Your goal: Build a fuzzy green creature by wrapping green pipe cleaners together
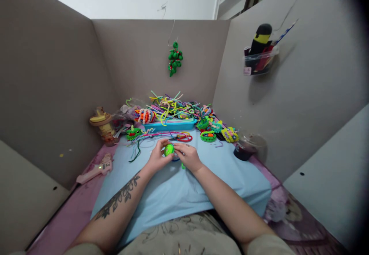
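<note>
My left hand is closed around a small round bright-green pipe-cleaner piece above the blue cloth. From the right, my right hand reaches the same piece with its fingers pinched at its edge. A short green pipe-cleaner end hangs below my right fingers. Part of the piece is covered by my fingers. Just beyond my hands lie red-handled scissors and loose pipe cleaners.
A blue tray heaped with pipe cleaners stands at the back. Finished fuzzy figures sit to its right. A pink glue gun and a lidded cup are at left. A dark drink cup stands at right, beside the partition.
</note>
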`<state>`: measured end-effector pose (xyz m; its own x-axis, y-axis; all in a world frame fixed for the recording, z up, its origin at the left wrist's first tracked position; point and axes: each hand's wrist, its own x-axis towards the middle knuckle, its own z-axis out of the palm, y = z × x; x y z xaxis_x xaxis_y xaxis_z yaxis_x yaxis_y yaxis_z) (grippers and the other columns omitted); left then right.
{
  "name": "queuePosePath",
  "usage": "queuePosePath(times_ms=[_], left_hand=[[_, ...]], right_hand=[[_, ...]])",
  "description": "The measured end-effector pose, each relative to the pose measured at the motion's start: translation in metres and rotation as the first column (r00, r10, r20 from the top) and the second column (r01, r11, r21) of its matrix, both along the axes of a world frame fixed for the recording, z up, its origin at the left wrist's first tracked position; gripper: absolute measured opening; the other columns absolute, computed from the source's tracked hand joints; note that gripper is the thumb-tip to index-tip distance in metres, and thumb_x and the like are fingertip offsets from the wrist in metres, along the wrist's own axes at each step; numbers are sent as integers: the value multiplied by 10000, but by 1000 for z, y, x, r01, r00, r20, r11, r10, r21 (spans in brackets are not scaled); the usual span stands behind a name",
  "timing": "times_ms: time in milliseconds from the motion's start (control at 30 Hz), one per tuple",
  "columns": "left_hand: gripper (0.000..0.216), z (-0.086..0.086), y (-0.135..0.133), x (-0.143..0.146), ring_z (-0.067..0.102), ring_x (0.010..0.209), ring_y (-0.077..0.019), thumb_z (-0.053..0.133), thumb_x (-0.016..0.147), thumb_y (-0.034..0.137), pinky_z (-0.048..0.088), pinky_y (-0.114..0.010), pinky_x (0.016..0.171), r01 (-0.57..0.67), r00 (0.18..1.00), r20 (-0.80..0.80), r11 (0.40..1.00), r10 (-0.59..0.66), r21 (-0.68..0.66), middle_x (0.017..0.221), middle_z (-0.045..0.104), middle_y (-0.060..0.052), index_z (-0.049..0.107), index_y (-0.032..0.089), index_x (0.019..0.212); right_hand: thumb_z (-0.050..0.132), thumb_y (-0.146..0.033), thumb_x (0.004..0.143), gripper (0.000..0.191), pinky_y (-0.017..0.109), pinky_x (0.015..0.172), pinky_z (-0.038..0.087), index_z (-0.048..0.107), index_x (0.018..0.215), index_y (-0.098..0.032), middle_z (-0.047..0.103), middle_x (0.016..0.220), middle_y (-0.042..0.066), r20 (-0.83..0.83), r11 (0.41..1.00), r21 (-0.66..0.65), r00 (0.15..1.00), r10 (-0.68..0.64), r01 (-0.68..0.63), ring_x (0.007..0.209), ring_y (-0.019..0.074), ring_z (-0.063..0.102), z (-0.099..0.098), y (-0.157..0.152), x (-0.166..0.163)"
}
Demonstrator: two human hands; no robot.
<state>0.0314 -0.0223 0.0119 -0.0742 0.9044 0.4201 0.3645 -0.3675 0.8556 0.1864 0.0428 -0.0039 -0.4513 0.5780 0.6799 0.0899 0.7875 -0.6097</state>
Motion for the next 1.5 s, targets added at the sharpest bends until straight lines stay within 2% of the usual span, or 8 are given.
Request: queuePosePath(times_ms=[467, 667, 800, 967, 1133, 1267, 1400, 1500], left_hand=[[521, 0, -2, -2, 541, 1127, -221, 603, 725, 158, 468, -409, 928, 142, 980, -153, 984, -126, 103, 1171, 539, -126, 371, 209, 1188], [488, 5, 3, -12, 560, 1077, -220, 615, 700, 194, 500, -391, 859, -83, 989, -111, 992, 94, 99, 1143, 558, -111, 417, 204, 1147], [430, 9, 5, -17, 569, 1051, -212, 614, 701, 235, 516, -365, 816, -163, 986, -28, 984, 165, 65, 1124, 569, -100, 452, 199, 1097], [382, 9, 4, -18, 588, 993, -214, 605, 707, 211, 511, -379, 822, -146, 958, -227, 978, 177, 147, 1077, 601, -85, 519, 200, 1079], [354, 7, 6, -26, 550, 1063, -235, 557, 705, 106, 454, -429, 920, -147, 837, -469, 942, 282, 302, 1105, 595, -91, 578, 199, 1046], [357, 7, 6, -27, 550, 1070, -232, 543, 720, 104, 457, -421, 920, -147, 823, -490, 941, 288, 306, 1127, 587, -93, 585, 201, 1061], [342, 10, 5, -24, 572, 1036, -234, 588, 714, 160, 468, -417, 905, -153, 887, -387, 952, 251, 267, 1086, 613, -87, 583, 198, 1054], [379, 11, 3, -20, 587, 1010, -229, 611, 716, 216, 501, -393, 857, -150, 952, -240, 973, 189, 174, 1085, 605, -91, 541, 187, 1088]], right_hand=[[597, -179, 747, 66, 424, 1010, 297, 646, 707, -199, 473, 1136, 70, 66, 997, -75, 998, -24, 29, 1145, 236, 405, 8, 2, 2], [452, -359, 883, 261, 407, 1017, 301, 681, 917, -240, 489, 1134, 71, -76, 994, -104, 996, -39, 31, 1136, 221, 435, 11, 8, 11], [557, -427, 812, 284, 401, 931, 372, 664, 993, -236, 521, 961, 61, -57, 998, -45, 998, -39, 36, 982, 221, 491, 11, 10, 14], [550, -361, 826, 195, 357, 814, 419, 663, 745, -225, 576, 726, 37, 9, 993, -107, 998, 58, -56, 783, 198, 528, 13, 5, 8], [597, -455, 766, 241, 338, 733, 460, 624, 748, -216, 601, 724, 26, -348, 904, -424, 932, -102, -60, 701, 181, 562, 16, 9, 17], [678, -514, 654, 317, 346, 718, 477, 614, 734, -214, 599, 698, 20, -528, 811, -523, 847, -65, -263, 634, 161, 562, 19, 16, 25], [681, -429, 680, 430, 349, 764, 480, 611, 1061, -243, 643, 811, 22, -433, 769, -530, 894, 119, -359, 736, 168, 595, 18, 18, 22], [653, -365, 718, 345, 329, 750, 478, 649, 1034, -227, 637, 838, 32, -246, 858, -460, 961, 125, -229, 764, 167, 582, 13, 17, 15]])
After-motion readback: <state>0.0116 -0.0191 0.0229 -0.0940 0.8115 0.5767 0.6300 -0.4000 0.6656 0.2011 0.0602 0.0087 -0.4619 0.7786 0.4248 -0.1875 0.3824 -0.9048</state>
